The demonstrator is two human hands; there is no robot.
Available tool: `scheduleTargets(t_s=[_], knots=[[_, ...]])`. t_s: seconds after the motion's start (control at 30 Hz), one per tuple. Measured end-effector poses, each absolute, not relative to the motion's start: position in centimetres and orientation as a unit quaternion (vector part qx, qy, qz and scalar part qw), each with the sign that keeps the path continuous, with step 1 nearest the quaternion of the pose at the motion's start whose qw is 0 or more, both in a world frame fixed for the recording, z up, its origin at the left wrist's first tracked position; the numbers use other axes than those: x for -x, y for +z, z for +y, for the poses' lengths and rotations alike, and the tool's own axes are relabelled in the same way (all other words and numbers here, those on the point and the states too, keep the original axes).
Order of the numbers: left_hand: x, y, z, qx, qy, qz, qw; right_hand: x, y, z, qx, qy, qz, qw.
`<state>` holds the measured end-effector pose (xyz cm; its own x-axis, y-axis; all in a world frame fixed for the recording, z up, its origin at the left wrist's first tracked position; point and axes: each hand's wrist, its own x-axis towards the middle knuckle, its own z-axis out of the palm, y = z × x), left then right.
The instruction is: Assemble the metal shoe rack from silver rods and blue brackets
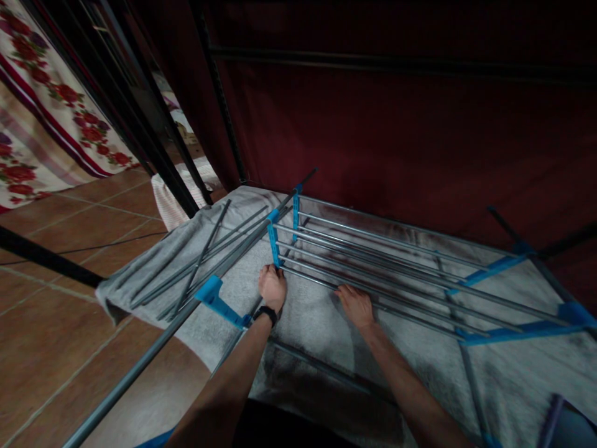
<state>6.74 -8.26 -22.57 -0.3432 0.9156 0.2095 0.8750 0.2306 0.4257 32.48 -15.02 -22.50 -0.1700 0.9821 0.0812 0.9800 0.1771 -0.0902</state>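
A rack of grey metal tubes and blue plastic brackets lies partly assembled before me. My left hand (273, 287), with a black band at the wrist, is closed at the lower end of a blue bracket (273, 244), where the front tube meets it. Further right, my right hand (355, 305) has its fingers curled round that front metal tube (310, 278). Several parallel tubes run from the left brackets to a long blue bracket (522, 330) at the right. A loose-ended blue bracket (219, 303) sits on a long pole (140, 367) left of my wrist.
Several loose tubes (205, 252) lie on the grey blanket (252, 199) at the left. Behind stands a dark red cloth (396, 137) with a black metal frame bar (373, 61). Brown floor tiles (69, 323) and a floral curtain (60, 99) are on the left.
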Motion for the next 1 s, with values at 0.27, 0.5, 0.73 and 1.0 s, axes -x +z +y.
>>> scheduleTargets(t_s=[0.27, 0.5, 0.73, 1.0], knots=[[-6.72, -22.63, -8.24, -0.572, 0.242, 0.783, 0.042, -32.31, -22.16, -14.89, 0.646, 0.011, -0.763, 0.027], [-6.78, -22.53, -8.38, -0.571, 0.239, 0.784, 0.046, -32.23, -21.94, -14.86, 0.636, 0.001, -0.771, 0.013], [-6.89, -22.39, -8.40, -0.570, 0.231, 0.787, 0.042, -32.26, -22.45, -14.86, 0.636, -0.009, -0.771, 0.027], [-6.86, -22.46, -8.54, -0.576, 0.235, 0.782, 0.040, -32.34, -22.54, -14.85, 0.632, -0.010, -0.773, 0.048]])
